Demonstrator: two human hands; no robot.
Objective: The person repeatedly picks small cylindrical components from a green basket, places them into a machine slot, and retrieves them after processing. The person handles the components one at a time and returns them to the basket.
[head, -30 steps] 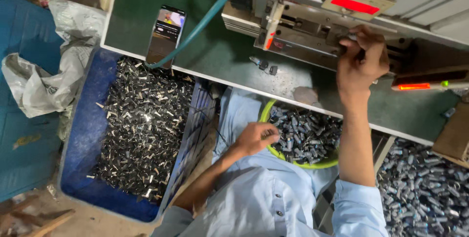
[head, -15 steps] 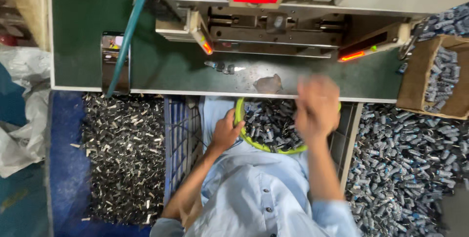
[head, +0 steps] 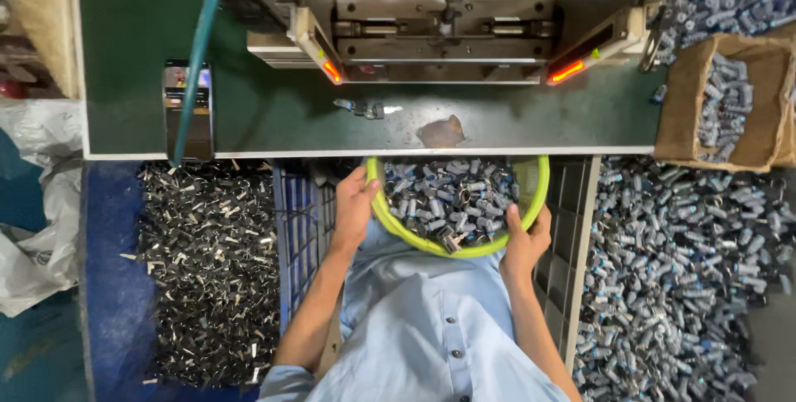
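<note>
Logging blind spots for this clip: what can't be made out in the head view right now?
- Far part of the yellow-green bowl: hidden under the green table edge.
- Small metal parts in the bowl: too small to identify.
- Left hand and right hand on the bowl's rim: fingertips partly hidden by it.
- Machine: top cut off by the frame edge.
- Cardboard box: cut off at the right edge.

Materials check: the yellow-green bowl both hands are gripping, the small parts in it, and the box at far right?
Bowl: likely moulded plastic, smooth, slightly glossy, uniform yellow-green, thin rim; left hand and right hand grip it. Small parts: probably metal, judging by grey glinting surfaces, some with blue sections that could be plastic; too small to confirm. Box: brown cardboard, matte, with soft bent flaps.
</note>
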